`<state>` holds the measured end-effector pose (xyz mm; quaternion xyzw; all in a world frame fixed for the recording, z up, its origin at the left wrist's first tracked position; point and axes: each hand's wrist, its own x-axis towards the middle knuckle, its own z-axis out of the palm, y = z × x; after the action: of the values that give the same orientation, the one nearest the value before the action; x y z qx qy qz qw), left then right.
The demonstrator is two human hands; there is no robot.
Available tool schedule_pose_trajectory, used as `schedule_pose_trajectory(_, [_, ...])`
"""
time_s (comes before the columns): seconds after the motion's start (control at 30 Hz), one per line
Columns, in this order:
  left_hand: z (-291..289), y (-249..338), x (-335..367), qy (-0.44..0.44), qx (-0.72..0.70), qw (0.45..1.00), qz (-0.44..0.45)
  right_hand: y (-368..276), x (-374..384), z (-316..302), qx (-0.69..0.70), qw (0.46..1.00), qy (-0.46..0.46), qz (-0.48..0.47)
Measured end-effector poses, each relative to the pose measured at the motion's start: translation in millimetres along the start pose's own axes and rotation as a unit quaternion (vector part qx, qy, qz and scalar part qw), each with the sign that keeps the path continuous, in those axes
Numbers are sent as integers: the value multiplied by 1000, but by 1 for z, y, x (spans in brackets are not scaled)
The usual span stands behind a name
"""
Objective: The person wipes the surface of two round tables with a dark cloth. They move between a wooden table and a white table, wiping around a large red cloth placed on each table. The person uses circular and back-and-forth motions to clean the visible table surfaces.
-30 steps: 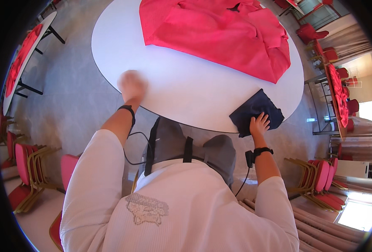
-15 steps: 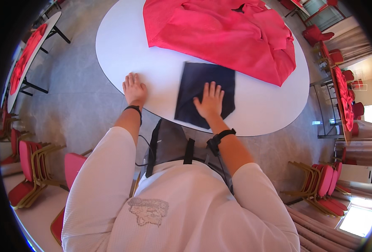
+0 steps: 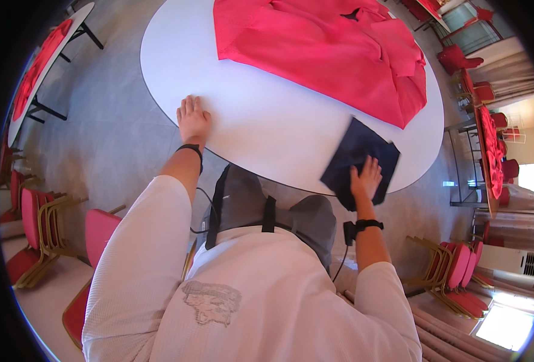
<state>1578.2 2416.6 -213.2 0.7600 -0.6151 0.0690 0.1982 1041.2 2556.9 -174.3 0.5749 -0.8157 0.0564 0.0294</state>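
My right hand [image 3: 367, 179] lies flat with fingers stretched on a dark navy cloth [image 3: 363, 148], at the right front edge of a white oval table [image 3: 249, 108]. The cloth is a folded, roughly square piece, and its near corner reaches past the table's rim. Fingers spread, my left hand [image 3: 194, 119] rests on the bare tabletop at the left front edge and holds nothing. Beyond both hands a large red cloth [image 3: 321, 54] is spread in loose folds over the far part of the table. The navy cloth lies apart from it, just on the near side.
At far left stands another table [image 3: 59, 45] with red cloth on it. Stacked red chairs [image 3: 34, 232] are at lower left, and more stacked chairs [image 3: 460, 271] at lower right. A long table [image 3: 490, 151] bearing red cloth runs along the right.
My right hand has slid the navy cloth to the right along the table's front edge, and the cloth has turned. The left hand stays at its place on the table.
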Motion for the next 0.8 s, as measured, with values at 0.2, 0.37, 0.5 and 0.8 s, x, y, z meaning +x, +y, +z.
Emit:
schedule_pose_trajectory(0.2, [-5, 0, -4, 11, 12, 1000, 0, -3, 2, -15, -16, 994, -75, 73])
schedule_pose_trajectory(0.37, [-7, 0, -4, 17, 7, 1000, 3, -51, 8, 4, -2, 997, -18, 81])
schedule_pose_trajectory(0.5, [-3, 6, 3, 34, 20, 999, 23, -103, 3, 30, -40, 998, 47, 6])
schedule_pose_trajectory(0.8, [0, -3, 0, 56, 8, 998, 18, -168, -23, 4, 47, 990, 1, -133])
